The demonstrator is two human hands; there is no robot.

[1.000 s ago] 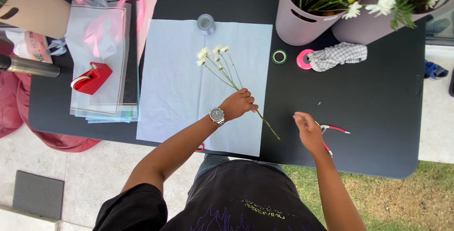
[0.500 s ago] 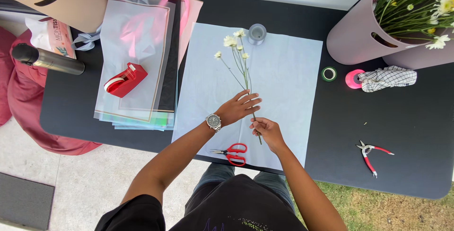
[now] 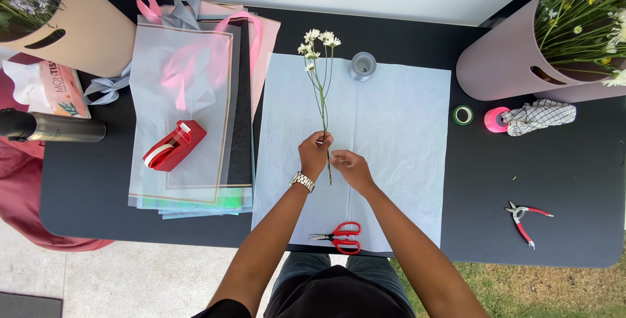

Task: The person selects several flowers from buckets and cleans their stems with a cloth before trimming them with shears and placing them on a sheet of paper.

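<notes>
Hands [image 3: 334, 158] pinching thin stem [image 3: 323, 106], crinkled paper [image 3: 398, 135]

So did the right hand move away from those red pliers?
Yes. The right hand left the red pliers on the black table and now touches the flower stem over the pale paper sheet.

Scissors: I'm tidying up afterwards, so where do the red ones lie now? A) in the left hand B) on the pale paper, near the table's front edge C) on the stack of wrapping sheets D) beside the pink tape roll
B: the scissors lie on the pale paper, below both hands.
</notes>
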